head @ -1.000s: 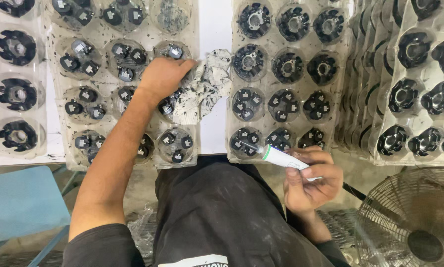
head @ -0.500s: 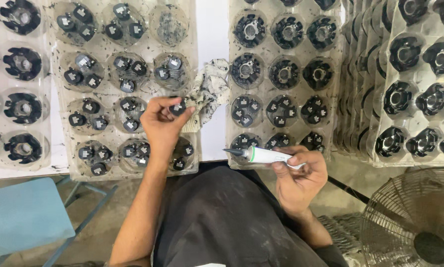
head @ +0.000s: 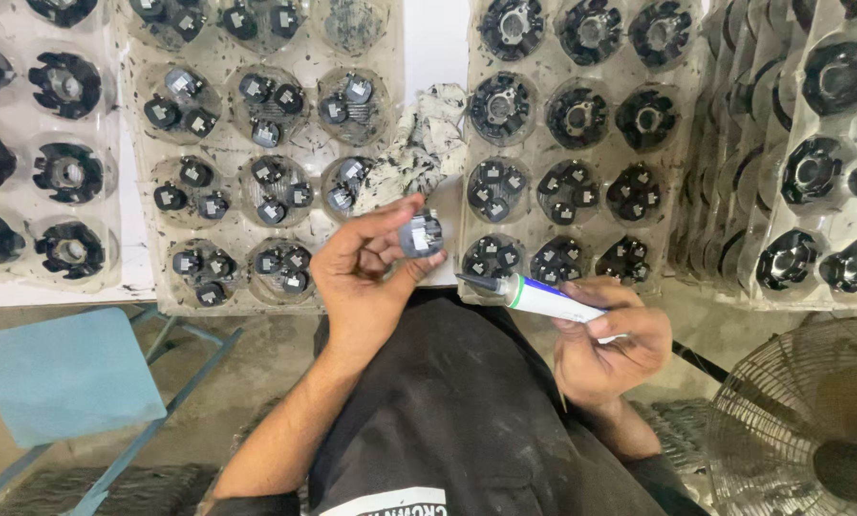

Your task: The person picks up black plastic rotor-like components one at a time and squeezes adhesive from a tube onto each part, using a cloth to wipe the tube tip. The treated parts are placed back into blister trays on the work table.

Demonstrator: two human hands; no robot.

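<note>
Head view, looking down over the person's lap to the desk [head: 438,38].

Left hand [head: 366,272]: raised above the near edge of the desk, thumb and forefinger pinched on a small dark round part [head: 421,233] with a grey face. The other fingers are curled loosely into the palm. The part sits at the fingertips, its face turned roughly toward the right.

Right hand [head: 608,339]: lower and nearer the body, closed around a white tube [head: 543,298] with a dark nozzle. The tube's long axis runs from lower right to upper left, with the nozzle end leading. The nozzle tip lies just below and to the right of the held part, near it but apart; there is a visible gap, no contact.

Relation that matters: part up and left of the nozzle, almost on the tube's own axis. The right hand carries the tube, the left presents the part; the two hands are close, over the dark apron.

Surroundings: a clear plastic tray [head: 257,162] of small dark parts lies beyond the left hand, a second tray [head: 567,143] beyond the right hand with larger black ring pieces in its far rows. A soiled rag [head: 419,148] lies between the trays. More trays stacked at far right; a wire fan guard [head: 801,420] at lower right; a blue stool [head: 61,373] at lower left.
</note>
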